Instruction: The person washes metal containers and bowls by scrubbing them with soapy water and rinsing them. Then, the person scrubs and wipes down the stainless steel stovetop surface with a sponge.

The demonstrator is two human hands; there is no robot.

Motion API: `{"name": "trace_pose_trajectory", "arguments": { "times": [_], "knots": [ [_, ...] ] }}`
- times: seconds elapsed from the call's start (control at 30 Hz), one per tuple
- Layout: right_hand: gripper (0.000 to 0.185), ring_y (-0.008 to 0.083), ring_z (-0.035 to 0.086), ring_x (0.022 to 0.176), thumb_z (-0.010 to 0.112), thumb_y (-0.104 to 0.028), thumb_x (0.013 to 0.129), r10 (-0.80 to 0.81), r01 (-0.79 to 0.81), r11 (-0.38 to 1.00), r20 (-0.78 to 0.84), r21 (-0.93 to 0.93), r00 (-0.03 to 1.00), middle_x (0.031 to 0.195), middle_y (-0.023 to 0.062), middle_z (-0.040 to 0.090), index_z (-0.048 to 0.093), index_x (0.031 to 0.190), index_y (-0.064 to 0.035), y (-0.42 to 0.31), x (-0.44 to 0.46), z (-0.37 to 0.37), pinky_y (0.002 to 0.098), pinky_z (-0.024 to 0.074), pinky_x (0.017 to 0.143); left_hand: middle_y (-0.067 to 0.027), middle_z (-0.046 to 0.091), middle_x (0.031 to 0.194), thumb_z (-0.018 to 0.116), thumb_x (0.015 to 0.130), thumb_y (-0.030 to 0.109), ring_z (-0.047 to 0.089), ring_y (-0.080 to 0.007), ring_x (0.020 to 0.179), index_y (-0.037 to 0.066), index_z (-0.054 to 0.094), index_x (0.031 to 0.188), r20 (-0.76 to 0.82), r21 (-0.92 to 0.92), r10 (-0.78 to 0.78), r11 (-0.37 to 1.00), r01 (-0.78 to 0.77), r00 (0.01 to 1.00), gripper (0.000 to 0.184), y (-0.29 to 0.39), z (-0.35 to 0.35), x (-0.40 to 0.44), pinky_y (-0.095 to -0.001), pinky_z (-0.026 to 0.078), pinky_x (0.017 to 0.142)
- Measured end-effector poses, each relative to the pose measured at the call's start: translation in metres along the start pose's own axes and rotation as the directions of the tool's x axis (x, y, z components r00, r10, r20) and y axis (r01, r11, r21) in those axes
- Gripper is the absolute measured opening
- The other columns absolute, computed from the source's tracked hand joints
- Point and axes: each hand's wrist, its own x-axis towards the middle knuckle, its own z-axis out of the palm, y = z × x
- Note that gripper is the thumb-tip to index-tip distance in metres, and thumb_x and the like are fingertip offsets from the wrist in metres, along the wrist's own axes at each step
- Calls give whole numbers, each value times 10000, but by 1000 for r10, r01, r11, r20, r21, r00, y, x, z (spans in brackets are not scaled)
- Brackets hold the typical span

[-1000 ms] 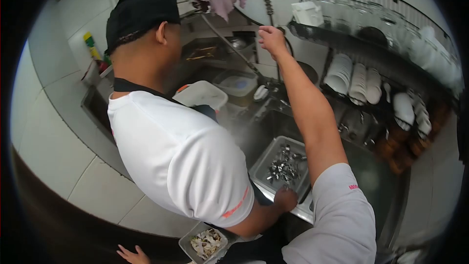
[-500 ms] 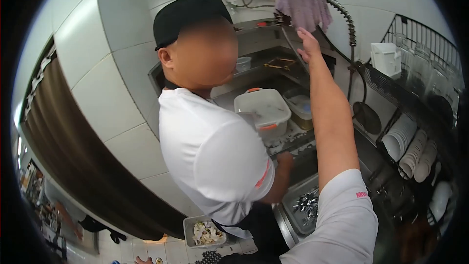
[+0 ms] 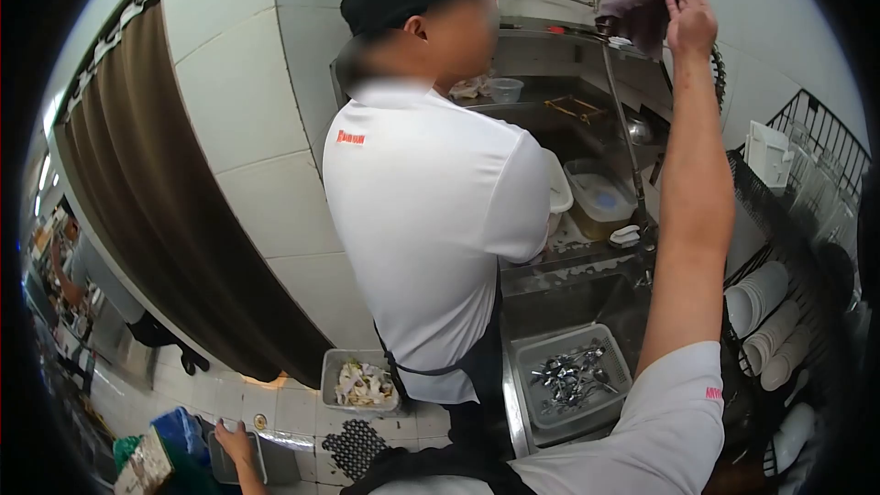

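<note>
My right hand (image 3: 693, 23) is raised at the end of my outstretched arm, with its fingers on a mauve cloth (image 3: 642, 9). The cloth's right end is drawn up to my fingertips, while its left part hangs by the metal pipe over the sink. Low at the left, my left hand (image 3: 235, 445) is in front of a grey rectangular bin (image 3: 260, 467), fingers apart. Whether it touches the bin I cannot tell.
A co-worker (image 3: 431, 192) in a white shirt and black cap stands at the sink (image 3: 536, 316). A grey basket of cutlery (image 3: 524, 362) sits in it. White bowls (image 3: 756, 298) fill a black rack at right. A scrap bin (image 3: 328, 399) stands on the floor.
My right hand has reached the cloth and lifted its right end. The view has shifted, the co-worker has turned further away, and more of my left hand shows.
</note>
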Motion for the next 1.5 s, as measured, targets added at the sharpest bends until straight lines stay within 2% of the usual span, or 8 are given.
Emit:
{"name": "trace_pose_trajectory", "arguments": {
  "times": [0.47,0.57,0.67,0.83,0.9,0.93,1.0,1.5],
  "knots": [
    [451,348,270,1326,267,-69,910,-257,292,931,173,-219,951,1387,269,312,290,1299,158,-149,-87,84,500,155,1132,-214,346,1325,630,805,110,376,-354,1219,-35,360,1297,131,-288,202,944,-158,971,581,31,66,40,-428,369,991],
    [438,349,294,1309,290,-56,900,-301,728,60,683,-683,666,1385,249,329,320,1288,146,-168,-64,6,527,135,1132,-222,376,1305,648,792,136,381,-365,1212,-41,381,1284,197,-273,197,952,-140,960,587,11,83,57,-413,369,982],
    [445,338,268,1322,297,6,885,-269,445,706,373,-550,888,1408,217,308,301,1312,133,-209,-138,12,520,126,1141,-234,393,1307,658,782,149,390,-357,1208,-43,384,1288,234,-172,218,968,-181,947,607,5,81,55,-395,370,976],
    [512,337,152,1367,338,-206,960,190,-203,718,-92,-666,977,1440,243,223,263,1354,114,-240,-339,48,447,136,1136,-225,446,1285,683,755,217,431,-360,1194,-17,440,1262,385,-126,122,989,-79,915,609,-50,96,41,-394,340,1015],
    [359,210,473,1131,455,-220,953,656,-644,702,-75,-304,751,1197,144,520,500,1189,46,-285,-384,-103,388,335,1018,-233,433,1290,678,751,257,432,-369,1186,-21,444,1255,424,-50,74,997,-59,902,621,-82,102,25,-403,341,1020],
    [218,147,553,903,499,-230,942,548,-739,565,-503,-367,668,933,49,594,587,952,-31,-279,-437,-57,327,426,885,-237,432,1288,676,752,256,422,-373,1193,-20,440,1258,461,10,7,1000,-13,888,622,-86,93,17,-405,342,1020],
    [202,133,608,742,513,-246,935,810,-942,305,-483,-136,332,797,39,639,619,876,-85,-304,-508,-65,294,495,720,-243,431,1284,673,756,253,410,-378,1201,-19,433,1262,511,102,-87,994,40,855,623,-102,72,8,-405,345,1018],
    [263,110,503,508,584,-260,880,786,-946,-318,-538,69,-304,608,-19,512,492,665,-139,-192,-746,-1,238,405,433,-271,437,1267,661,767,224,414,-395,1194,-8,431,1269,503,-83,44,997,-3,863,598,-83,81,122,-404,354,1004]
  ]
}}
